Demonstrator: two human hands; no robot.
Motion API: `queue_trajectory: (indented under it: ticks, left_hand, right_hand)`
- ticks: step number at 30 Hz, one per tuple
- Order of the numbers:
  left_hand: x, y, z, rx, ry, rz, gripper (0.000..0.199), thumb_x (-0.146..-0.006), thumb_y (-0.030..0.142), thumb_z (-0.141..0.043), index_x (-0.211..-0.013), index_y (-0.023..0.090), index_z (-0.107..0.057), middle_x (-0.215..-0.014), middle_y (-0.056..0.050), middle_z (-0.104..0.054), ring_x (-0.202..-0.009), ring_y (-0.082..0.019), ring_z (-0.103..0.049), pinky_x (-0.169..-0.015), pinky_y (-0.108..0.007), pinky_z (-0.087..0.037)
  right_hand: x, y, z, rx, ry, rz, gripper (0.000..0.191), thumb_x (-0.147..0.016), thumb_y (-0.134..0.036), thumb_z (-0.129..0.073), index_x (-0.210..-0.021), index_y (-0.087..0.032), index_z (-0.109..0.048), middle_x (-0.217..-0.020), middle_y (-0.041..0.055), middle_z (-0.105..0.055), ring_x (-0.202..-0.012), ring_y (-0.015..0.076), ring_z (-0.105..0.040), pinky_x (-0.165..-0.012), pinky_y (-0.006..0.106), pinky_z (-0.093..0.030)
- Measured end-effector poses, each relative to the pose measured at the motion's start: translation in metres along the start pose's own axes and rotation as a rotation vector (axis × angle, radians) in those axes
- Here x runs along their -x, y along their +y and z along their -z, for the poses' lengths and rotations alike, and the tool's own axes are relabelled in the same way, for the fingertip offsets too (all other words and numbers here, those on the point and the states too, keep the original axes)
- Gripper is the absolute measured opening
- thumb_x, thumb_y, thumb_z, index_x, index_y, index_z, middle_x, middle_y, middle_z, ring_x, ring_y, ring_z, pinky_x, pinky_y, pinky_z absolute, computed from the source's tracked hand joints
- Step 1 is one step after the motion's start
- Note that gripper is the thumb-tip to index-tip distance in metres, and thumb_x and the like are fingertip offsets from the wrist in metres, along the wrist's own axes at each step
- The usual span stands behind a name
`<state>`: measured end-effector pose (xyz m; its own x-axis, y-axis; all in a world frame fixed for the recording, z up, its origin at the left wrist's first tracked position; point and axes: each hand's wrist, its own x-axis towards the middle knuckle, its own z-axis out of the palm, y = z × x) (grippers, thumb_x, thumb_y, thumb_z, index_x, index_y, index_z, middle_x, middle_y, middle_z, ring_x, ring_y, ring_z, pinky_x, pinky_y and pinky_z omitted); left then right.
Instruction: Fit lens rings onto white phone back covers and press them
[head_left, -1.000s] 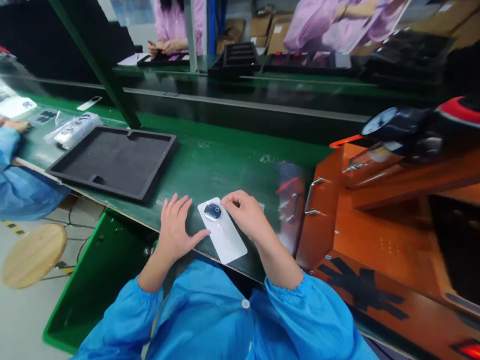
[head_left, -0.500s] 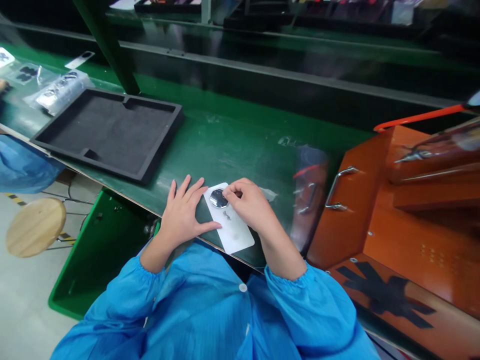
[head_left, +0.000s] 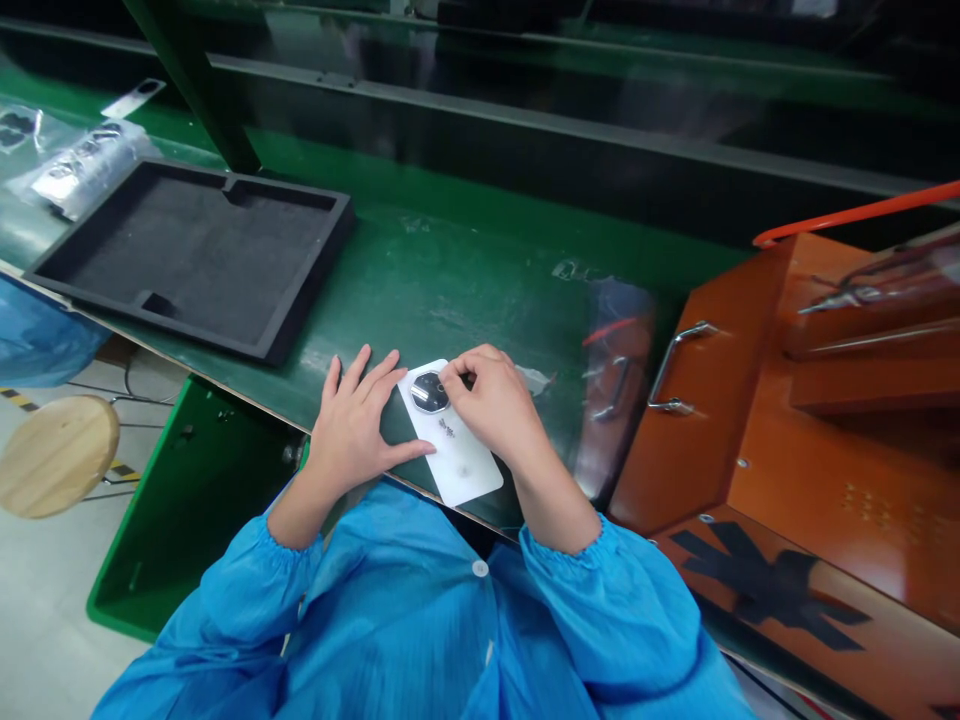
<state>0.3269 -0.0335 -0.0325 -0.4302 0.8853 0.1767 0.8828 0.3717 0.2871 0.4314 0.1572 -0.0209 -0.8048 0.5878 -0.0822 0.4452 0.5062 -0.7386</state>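
Note:
A white phone back cover with a round dark camera module at its upper end lies on the green bench, near the front edge. My left hand is spread beside it, fingers apart, with the thumb and index fingertip touching the cover's left side. Over its upper right side, my right hand is closed in a pinch at the edge of the camera module. Whatever sits between those fingertips, if anything, is hidden or too small to name.
A black foam tray lies to the left, with a plastic-wrapped bundle behind it. An orange machine with a metal handle stands at the right. Below the bench edge are a green bin and a round wooden stool.
The whole view has shifted slightly. Both hands keep nearly the same positions on the phone cover, the right still pinching at the camera module's edge.

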Motion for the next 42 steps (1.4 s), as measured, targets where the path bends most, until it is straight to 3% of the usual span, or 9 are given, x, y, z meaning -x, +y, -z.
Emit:
queue_trajectory:
  ticks: [37,42]
  left_hand:
    - [0.000,-0.001,0.001,-0.016,-0.002,0.005,0.097,-0.084,0.086,-0.068,-0.151,0.019,-0.051,-0.164,-0.015,-0.049,-0.161,-0.042,-0.030,-0.134,-0.071,-0.017]
    - [0.000,-0.002,0.001,-0.017,0.011,0.001,0.097,-0.082,0.087,-0.068,-0.150,0.020,-0.052,-0.164,-0.014,-0.050,-0.160,-0.042,-0.032,-0.134,-0.070,-0.018]
  right_hand:
    - [0.007,0.001,-0.012,0.134,0.157,0.081,0.012,-0.092,-0.023,-0.066,-0.082,-0.021,-0.073,-0.101,0.0085,-0.067,-0.105,0.0303,-0.062,-0.091,0.044,-0.047]
    - [0.010,0.001,-0.009,0.222,0.268,0.146,0.020,-0.097,-0.022,-0.058,-0.099,-0.020,-0.078,-0.109,0.0119,-0.068,-0.106,0.0308,-0.062,-0.087,0.044,-0.047]
